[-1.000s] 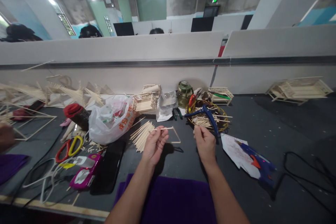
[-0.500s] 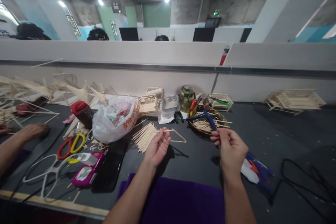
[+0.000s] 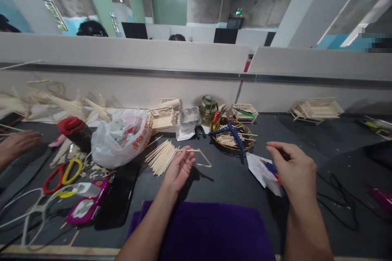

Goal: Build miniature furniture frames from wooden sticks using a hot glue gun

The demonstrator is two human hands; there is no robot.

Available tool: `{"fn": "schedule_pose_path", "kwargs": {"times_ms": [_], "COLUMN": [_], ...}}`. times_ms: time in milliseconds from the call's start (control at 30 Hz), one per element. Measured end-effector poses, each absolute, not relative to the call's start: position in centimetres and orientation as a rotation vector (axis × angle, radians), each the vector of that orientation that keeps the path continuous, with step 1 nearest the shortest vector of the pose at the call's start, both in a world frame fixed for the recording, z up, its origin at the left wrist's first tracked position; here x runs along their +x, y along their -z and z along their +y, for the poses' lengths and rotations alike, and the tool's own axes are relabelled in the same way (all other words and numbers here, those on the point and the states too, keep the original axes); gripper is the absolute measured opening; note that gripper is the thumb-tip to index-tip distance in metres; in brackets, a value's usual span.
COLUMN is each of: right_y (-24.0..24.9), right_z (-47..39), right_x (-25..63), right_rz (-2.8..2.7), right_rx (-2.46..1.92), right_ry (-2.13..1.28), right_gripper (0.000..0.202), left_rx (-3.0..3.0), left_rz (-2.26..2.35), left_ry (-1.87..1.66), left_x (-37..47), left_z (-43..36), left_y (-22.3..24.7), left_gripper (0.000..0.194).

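With our left hand [image 3: 180, 167] we pinch a small stick frame [image 3: 205, 158] over the worktop [image 3: 226, 183], near the loose sticks [image 3: 161, 158]. Our right hand [image 3: 292, 167] hovers by the glue gun [image 3: 270, 167], fingers curled; we cannot tell whether it grips anything. Beyond sits a basket [image 3: 253, 143].

We take this for a shared craft workshop in a large hall with a bare concrete wall [image 3: 202, 6] and a green exit sign [image 3: 238, 12]. Our long dark worktable [image 3: 226, 183] carries loose sticks [image 3: 161, 158], scissors [image 3: 72, 171] and a finished-looking stick model [image 3: 318, 109]; a neighbour's hand [image 3: 20, 144] rests at its left. Past the low partition [image 3: 131, 51] we see people's heads [image 3: 92, 28] and dark panels [image 3: 134, 30], perhaps monitors, too distant to be sure.
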State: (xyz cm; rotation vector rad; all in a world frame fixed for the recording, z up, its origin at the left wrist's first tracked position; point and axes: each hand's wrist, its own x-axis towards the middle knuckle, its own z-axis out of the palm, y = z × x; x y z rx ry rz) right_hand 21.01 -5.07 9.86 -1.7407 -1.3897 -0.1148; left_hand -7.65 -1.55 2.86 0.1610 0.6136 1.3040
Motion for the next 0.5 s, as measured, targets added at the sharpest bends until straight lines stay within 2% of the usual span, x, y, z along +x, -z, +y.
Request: {"fn": "schedule_pose_path", "kwargs": {"times_ms": [167, 333, 500], "right_y": [-12.8, -16.1, -16.9], "right_z": [-2.2, 2.1, 6.3], "right_x": [12.4, 1.4, -8.3], "right_rz": [-1.710, -2.019, -2.275], "right_rx": [-1.378, -1.085, -0.956], "right_ry": [-0.109, -0.271, -0.329], "right_gripper": [0.021, 0.015, 0.021], "left_rx": [0.240, 0.294, 0.240], "left_rz": [0.597, 0.583, 0.708], "left_ry": [-1.262, -1.241, -1.251], "left_x": [-7.2, -6.7, -6.5], "left_z": [-1.7, -1.7, -2.3], "left_y": [-2.0, -1.0, -0.9], "left_gripper": [0.011, 0.020, 0.026]}}
